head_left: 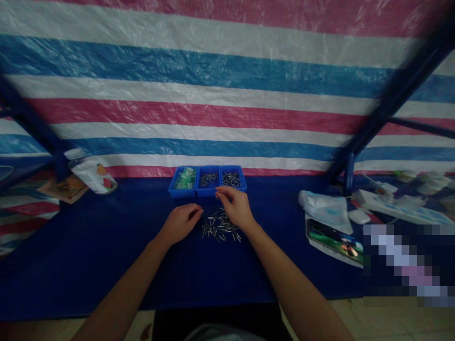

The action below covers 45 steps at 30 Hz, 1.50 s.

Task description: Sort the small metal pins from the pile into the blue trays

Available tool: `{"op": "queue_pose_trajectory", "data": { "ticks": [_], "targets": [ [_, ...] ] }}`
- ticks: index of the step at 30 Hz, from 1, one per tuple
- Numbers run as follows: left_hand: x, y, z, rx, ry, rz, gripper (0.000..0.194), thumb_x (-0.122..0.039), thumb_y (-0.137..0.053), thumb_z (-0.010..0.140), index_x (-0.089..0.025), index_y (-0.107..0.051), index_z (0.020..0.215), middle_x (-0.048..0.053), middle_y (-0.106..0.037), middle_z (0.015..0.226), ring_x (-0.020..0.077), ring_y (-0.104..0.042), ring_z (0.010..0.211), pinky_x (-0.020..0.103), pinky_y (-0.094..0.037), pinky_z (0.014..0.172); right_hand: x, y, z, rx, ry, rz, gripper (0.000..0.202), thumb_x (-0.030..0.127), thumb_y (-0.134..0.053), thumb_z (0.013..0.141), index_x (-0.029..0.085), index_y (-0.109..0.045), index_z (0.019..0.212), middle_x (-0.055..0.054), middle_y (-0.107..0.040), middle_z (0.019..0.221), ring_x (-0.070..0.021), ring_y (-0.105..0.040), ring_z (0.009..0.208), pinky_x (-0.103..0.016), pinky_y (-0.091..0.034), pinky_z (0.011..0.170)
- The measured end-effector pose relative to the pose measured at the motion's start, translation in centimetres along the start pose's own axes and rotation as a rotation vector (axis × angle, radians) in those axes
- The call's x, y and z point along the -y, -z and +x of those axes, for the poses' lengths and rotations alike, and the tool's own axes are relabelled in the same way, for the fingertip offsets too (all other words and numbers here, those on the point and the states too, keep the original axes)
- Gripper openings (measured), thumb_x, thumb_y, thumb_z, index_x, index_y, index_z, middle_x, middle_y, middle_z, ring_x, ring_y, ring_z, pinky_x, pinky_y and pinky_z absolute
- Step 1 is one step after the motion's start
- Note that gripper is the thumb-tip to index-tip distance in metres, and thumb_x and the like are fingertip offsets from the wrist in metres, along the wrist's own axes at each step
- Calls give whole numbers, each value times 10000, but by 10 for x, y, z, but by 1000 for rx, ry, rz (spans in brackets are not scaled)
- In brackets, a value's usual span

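Observation:
A loose pile of thin metal pins [216, 230] lies on the blue table between my hands. My left hand [183, 222] is at the pile's left side, thumb and fingers pinched together; anything between them is too small to name. Above the pile's right part, my right hand [233, 204] is pinched just in front of the blue bins, and what it grips I cannot make out. Three joined blue bins stand behind: the left bin [183, 193] holds green and clear packets, the middle bin [208, 192] and the right bin [242, 182] hold small metal pieces.
A white bottle [93, 174] stands at the back left beside a brown item [67, 188]. On the right are a plastic packet [329, 208], a phone [334, 240] with its screen lit, and a white power strip [405, 208]. Blue frame bars [382, 111] slant at both sides.

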State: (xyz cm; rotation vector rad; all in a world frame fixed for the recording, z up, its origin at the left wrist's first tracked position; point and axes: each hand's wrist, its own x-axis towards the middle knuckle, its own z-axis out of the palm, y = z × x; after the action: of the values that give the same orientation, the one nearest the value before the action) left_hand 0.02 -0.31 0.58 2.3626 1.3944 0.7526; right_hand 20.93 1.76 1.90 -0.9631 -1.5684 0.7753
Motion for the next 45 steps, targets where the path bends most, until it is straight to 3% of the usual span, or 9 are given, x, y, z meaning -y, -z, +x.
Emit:
{"op": "queue_pose_trajectory", "data": {
  "ticks": [6, 10, 16, 31, 45],
  "targets": [
    [1, -1, 0, -6, 7, -13, 280, -372, -468, 986, -200, -664, 883, 13, -682, 809, 168, -606, 704, 284, -400, 671, 5, 7, 10, -161, -299, 464, 302, 444, -752, 715, 188, -690, 861, -29, -728, 774, -154, -687, 723, -306, -546, 734],
    [2, -1, 0, 2, 18, -10, 289, -384, -466, 984, -203, -667, 882, 14, -686, 802, 171, -608, 694, 284, -404, 665, 5, 15, 12, -269, -436, 499, 379, 524, -751, 684, 177, -598, 674, -1, -655, 625, -104, -593, 542, -225, -447, 538],
    [2, -1, 0, -11, 3, 1, 288, -378, -466, 986, -205, -669, 878, 9, -688, 795, 167, -614, 695, 279, -415, 667, 1, 21, 13, -335, -590, 467, 375, 498, -718, 672, 201, -505, 589, 64, -467, 433, -70, -405, 364, -212, -288, 377],
    [1, 0, 0, -10, 4, 8, 298, -385, -458, 978, -211, -675, 872, 14, -706, 815, 176, -636, 722, 277, -430, 678, -7, 20, 15, -355, -569, 415, 414, 570, -707, 671, 184, -562, 708, 4, -654, 630, -67, -482, 401, -195, -228, 372],
    [2, 0, 0, -17, 4, 8, 299, -399, -469, 975, -220, -684, 870, 8, -711, 815, 178, -646, 720, 271, -446, 679, -13, 18, 17, -330, -487, 298, 308, 466, -670, 753, 182, -580, 676, 33, -618, 580, -66, -474, 363, -209, -322, 390]
  ]
}}
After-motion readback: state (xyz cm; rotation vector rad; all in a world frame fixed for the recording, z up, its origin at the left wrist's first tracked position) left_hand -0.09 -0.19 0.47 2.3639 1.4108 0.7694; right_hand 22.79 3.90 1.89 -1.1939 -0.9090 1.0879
